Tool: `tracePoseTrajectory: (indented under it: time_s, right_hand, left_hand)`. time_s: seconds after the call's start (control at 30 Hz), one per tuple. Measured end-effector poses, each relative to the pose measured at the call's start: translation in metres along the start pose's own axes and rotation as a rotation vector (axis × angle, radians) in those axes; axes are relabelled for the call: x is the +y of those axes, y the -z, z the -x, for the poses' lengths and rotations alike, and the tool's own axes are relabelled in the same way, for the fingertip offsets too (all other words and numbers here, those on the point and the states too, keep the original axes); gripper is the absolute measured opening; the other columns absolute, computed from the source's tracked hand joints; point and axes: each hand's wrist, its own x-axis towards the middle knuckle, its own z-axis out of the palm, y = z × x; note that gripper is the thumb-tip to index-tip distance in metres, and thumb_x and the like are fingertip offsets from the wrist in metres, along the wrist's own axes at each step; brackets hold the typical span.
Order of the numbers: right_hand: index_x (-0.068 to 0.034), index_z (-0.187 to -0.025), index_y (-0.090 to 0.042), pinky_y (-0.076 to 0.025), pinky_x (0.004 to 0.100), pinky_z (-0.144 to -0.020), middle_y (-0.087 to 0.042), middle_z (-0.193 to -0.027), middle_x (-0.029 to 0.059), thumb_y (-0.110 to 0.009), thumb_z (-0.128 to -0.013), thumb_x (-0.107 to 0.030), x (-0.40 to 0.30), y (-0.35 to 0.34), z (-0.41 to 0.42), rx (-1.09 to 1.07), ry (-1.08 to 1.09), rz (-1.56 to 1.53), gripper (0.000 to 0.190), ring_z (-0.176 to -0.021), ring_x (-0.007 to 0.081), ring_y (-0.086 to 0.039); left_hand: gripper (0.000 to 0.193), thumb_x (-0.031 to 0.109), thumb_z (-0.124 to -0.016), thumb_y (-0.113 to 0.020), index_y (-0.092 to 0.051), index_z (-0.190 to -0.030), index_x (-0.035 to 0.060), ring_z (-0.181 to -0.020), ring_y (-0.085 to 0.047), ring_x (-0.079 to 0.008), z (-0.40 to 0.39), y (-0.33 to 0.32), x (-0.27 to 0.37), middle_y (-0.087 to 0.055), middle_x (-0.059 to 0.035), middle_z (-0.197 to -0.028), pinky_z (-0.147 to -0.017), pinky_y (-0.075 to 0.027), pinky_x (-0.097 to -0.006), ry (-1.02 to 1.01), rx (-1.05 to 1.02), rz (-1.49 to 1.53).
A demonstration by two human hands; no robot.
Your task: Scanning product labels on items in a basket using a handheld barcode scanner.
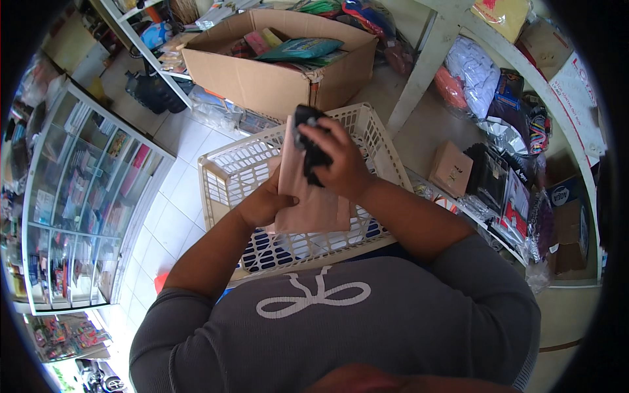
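My left hand (268, 200) grips the lower left edge of a flat pale pink item (314, 211), its thumb lying on the front face. A crumpled black cloth (314, 157) is in my right hand (344, 157), pressed against or just over the upper right part of the pink item. Both hands are above a cream plastic basket (388, 157) with slotted walls, which stands before my body. Part of another pink piece shows behind the item. Whether the item is a box or a folded pouch, I cannot tell.
Beyond the basket stands an open cardboard box (250, 78) of packaged goods. A glass display cabinet (73, 196) is at the left, over white floor tiles (172, 211). At the right, shelving holds a pink box (451, 169), black packaged items (486, 177) and plastic-wrapped goods.
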Motion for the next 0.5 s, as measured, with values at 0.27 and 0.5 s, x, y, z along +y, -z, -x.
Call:
tracePoseTrajectory:
  time_s: [0.27,0.5]
  right_hand:
    - [0.0,-0.106,-0.065,-0.052,0.0318,-0.073,-0.068,-0.084,0.0071,-0.062,-0.092,-0.029,0.073,-0.009,-0.001,-0.119,-0.99,-0.68,0.032,-0.077,0.0208,-0.067]
    - [-0.005,-0.114,-0.062,-0.055,0.0296,-0.07,-0.067,-0.092,0.0046,-0.065,-0.09,-0.029,0.035,0.018,-0.02,-0.048,-1.186,-1.448,0.035,-0.078,0.0166,-0.067]
  left_hand:
    - [0.078,-0.01,-0.08,-0.057,-0.027,-0.149,0.0086,-0.128,-0.049,-0.0254,0.004,0.013,0.007,-0.049,-0.0121,-0.139,-0.108,-0.041,-0.0411,0.026,-0.04,0.089]
    - [0.065,-0.004,-0.08,-0.061,-0.038,-0.141,0.0018,-0.118,-0.057,-0.0296,0.002,0.031,0.001,-0.053,-0.0175,-0.133,-0.103,-0.046,-0.043,-0.004,-0.026,0.243]
